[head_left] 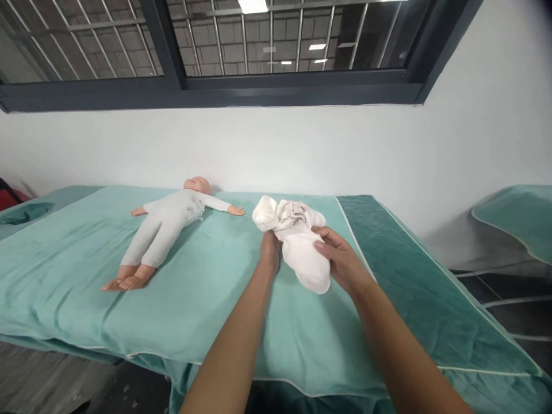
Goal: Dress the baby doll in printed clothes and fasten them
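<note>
Between my two hands is a bunched white cloth garment (pixel 304 253) with rounded, sock-like ends, held just above the bed. My left hand (pixel 269 250) grips it from the left, its fingertips partly hidden behind the cloth. On the other side, my right hand (pixel 340 256) pinches the garment between thumb and fingers. To the left, a baby doll (pixel 172 215) in a white long-sleeved suit lies on its back, arms spread and feet bare. Neither hand touches the doll.
Green sheeting (pixel 224 310) covers the bed, with a darker green quilted section (pixel 414 293) at right. Behind it rise a white wall (pixel 259 149) and a dark-framed window (pixel 297 91). Another green-covered surface (pixel 521 215) juts in at far right. Something red (pixel 7 199) shows at far left.
</note>
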Action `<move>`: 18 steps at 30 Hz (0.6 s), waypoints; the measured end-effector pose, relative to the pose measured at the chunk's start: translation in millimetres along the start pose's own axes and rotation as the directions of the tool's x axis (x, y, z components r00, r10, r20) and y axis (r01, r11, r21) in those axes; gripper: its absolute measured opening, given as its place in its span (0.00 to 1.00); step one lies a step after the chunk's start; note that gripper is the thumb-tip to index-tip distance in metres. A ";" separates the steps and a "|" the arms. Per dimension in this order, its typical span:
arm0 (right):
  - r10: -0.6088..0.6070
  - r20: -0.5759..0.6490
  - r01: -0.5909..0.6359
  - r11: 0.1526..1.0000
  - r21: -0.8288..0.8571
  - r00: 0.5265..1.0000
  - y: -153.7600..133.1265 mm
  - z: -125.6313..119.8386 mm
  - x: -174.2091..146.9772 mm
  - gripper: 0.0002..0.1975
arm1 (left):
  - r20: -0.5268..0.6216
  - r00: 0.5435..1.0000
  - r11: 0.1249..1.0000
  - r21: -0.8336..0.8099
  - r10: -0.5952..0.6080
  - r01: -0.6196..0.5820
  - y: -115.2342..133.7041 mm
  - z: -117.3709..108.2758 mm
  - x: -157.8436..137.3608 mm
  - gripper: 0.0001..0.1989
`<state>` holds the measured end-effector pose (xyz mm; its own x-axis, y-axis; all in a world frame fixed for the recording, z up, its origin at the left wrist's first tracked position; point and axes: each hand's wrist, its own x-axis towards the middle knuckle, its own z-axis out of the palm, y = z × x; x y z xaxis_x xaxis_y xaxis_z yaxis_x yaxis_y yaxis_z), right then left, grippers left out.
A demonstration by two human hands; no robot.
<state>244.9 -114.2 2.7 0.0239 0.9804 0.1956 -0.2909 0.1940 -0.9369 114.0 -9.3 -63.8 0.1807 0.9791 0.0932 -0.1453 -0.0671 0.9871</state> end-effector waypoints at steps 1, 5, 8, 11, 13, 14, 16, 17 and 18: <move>0.014 -0.004 -0.014 0.999 0.052 1.000 1.4 -0.9 5.9 0.11 | -0.005 1.000 0.998 -0.063 0.008 -0.008 1.3 -3.2 0.8 0.24; 0.091 -0.088 -0.078 0.986 0.146 0.992 29.8 -17.7 36.6 0.13 | 0.009 1.000 0.926 -0.376 -0.023 0.025 -0.1 -12.8 5.7 0.26; 0.110 -0.274 -0.056 0.979 0.198 0.955 62.0 -36.3 55.0 0.15 | 0.096 0.987 0.770 -0.617 -0.127 0.159 -5.7 -12.9 11.4 0.26; 0.088 -0.394 0.012 0.970 0.244 0.915 82.7 -50.5 61.9 0.16 | 0.145 0.972 0.657 -0.717 -0.186 0.233 -10.0 -9.8 15.4 0.23; 0.070 -0.411 0.036 0.969 0.246 0.909 87.4 -55.1 61.7 0.15 | 0.120 0.969 0.659 -0.714 -0.218 0.237 -10.8 -8.6 15.9 0.22; 0.062 -0.416 0.046 0.968 0.245 0.907 87.9 -56.0 61.1 0.15 | 0.107 0.968 0.671 -0.704 -0.225 0.234 -10.6 -8.3 15.6 0.22; 0.045 -0.419 0.065 0.968 0.243 0.907 87.4 -56.4 59.6 0.14 | 0.105 0.970 0.695 -0.680 -0.221 0.232 -9.7 -8.2 14.7 0.23; 0.037 -0.422 0.074 0.967 0.244 0.906 87.0 -56.4 59.1 0.14 | 0.114 0.971 0.705 -0.670 -0.212 0.233 -9.1 -8.1 13.9 0.23; 0.029 -0.426 0.084 0.966 0.245 0.904 86.6 -56.7 58.7 0.14 | 0.118 0.972 0.716 -0.659 -0.204 0.231 -8.7 -7.8 12.9 0.24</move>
<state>275.3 -37.9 -83.4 0.4201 0.9071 0.0261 -0.5129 0.2611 -0.8178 109.9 5.4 -72.2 0.3205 0.9424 -0.0958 -0.7033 0.3045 0.6424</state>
